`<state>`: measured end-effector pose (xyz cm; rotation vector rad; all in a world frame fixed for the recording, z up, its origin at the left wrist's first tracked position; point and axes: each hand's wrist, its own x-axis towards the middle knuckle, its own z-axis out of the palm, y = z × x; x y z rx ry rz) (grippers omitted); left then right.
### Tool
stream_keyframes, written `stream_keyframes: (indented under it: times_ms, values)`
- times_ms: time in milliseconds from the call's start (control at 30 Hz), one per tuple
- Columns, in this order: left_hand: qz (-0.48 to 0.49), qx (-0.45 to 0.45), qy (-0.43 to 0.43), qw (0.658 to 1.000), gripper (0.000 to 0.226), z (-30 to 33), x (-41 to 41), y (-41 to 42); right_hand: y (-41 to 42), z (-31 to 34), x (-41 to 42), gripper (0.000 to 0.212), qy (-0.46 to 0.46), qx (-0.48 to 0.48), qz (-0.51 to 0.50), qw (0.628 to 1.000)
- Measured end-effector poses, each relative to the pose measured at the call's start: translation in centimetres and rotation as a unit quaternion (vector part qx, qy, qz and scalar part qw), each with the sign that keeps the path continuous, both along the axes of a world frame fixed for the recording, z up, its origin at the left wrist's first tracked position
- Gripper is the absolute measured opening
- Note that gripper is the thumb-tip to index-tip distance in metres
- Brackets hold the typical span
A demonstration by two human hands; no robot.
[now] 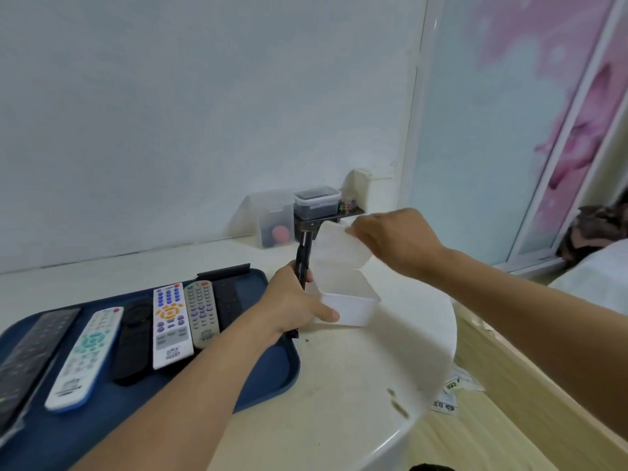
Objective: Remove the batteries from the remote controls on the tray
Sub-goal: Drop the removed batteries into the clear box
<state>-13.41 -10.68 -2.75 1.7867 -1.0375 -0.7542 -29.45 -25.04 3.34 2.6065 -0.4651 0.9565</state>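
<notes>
Beside the blue tray [265,385], a black remote [303,253] is gripped upright by the left hand [292,300] against a white box [350,300], whose lid [339,248] is pinched open by the right hand [394,239]. Five remotes are left on the tray; a loosened battery could miss the box.

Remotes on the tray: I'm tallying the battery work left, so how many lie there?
6 lie side by side on the blue tray: a dark remote far left, then white-teal, black, white-orange, grey, black. The left arm may hide more.
</notes>
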Motion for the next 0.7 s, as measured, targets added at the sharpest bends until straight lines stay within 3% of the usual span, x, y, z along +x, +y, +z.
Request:
stream_keyframes:
  times_ms: [100, 200, 300, 367, 500, 700]
  values:
    - [-0.001, -0.004, 0.001, 1.000, 0.069, 0.0, -0.7, 0.2, -0.2, 0.3, 0.9, 0.025, -0.084, 0.206, -0.081, 0.972]
    - [0.022, -0.025, 0.014, 0.999, 0.071, -0.5, -1.2, 0.4, 1.6, -0.7, 2.9, 0.025, -0.164, 0.405, -0.076, 0.896]
    - [0.023, -0.048, 0.024, 0.998, 0.088, -0.6, -1.2, 0.7, 3.0, -1.5, 4.1, 0.024, -0.060, 0.576, -0.071, 0.812]
    - [0.018, -0.054, 0.031, 0.998, 0.103, -0.5, -1.0, 1.1, 3.5, -1.4, 4.5, 0.013, 0.022, 0.614, -0.085, 0.785]
    - [0.020, -0.054, 0.037, 0.998, 0.108, -0.2, -0.9, 1.1, 3.8, -0.9, 5.2, 0.006, 0.052, 0.598, -0.090, 0.795]
    - [0.052, -0.044, 0.058, 0.996, 0.102, 0.2, -0.5, 0.8, 5.0, -1.0, 5.1, 0.023, 0.111, 0.435, -0.094, 0.889]
